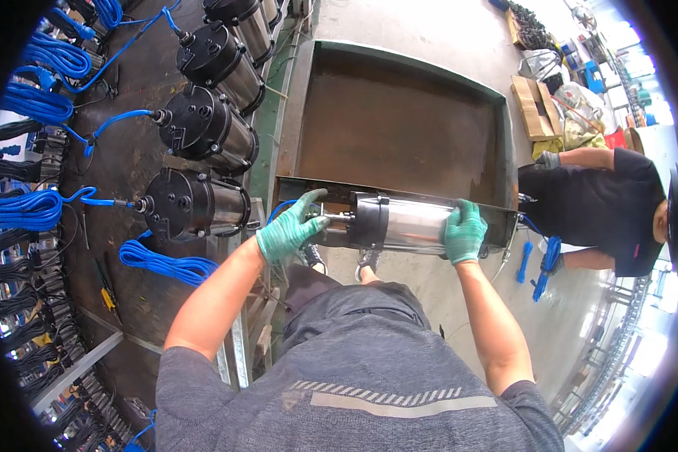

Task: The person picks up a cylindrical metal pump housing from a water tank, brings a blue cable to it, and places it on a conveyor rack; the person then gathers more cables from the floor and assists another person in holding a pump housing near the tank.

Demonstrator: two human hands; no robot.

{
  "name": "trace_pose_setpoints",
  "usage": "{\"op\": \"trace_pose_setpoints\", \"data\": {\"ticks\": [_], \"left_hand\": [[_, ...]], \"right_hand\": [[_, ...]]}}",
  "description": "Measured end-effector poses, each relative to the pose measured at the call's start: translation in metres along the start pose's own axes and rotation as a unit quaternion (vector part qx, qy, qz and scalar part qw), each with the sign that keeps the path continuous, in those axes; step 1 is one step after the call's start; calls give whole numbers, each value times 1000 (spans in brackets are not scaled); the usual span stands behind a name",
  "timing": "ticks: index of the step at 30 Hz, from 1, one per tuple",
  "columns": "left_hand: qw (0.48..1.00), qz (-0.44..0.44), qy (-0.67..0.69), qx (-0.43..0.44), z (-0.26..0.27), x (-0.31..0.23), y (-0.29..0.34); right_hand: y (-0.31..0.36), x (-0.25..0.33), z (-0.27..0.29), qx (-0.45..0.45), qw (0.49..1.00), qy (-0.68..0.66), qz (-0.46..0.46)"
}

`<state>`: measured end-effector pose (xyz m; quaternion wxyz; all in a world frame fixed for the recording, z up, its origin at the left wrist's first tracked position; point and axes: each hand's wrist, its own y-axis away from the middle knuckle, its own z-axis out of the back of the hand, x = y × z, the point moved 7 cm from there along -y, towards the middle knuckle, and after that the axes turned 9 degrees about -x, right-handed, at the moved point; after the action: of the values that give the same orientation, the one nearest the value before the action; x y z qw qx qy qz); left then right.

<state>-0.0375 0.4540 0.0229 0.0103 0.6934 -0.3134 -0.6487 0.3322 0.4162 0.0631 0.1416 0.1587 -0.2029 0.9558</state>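
Observation:
A steel pump motor point(414, 224) with a black collar lies sideways in front of me, along the near edge of a metal tray point(399, 53). Its thin shaft point(336, 217) points left. My left hand point(290, 228), in a green glove, closes thumb and fingers around the shaft's end; the palm side is hidden. My right hand point(465, 232), gloved alike, wraps over the right end of the steel body. A blue cable point(533, 224) shows beyond that end.
Several black-capped steel pumps point(196, 203) with blue cables stand on the bench point(128, 264) at left. A coiled blue cable point(166, 260) lies nearest. At right, another person point(603, 207) wears dark clothes and gloves. A cardboard box point(536, 109) sits behind, beside bags.

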Motion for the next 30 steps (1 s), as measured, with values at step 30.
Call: {"op": "trace_pose_setpoints", "data": {"ticks": [30], "left_hand": [[790,-327,-509,-98,-4,-20,-14]], "right_hand": [[-6,6,10,-31,999,-15,0]]}}
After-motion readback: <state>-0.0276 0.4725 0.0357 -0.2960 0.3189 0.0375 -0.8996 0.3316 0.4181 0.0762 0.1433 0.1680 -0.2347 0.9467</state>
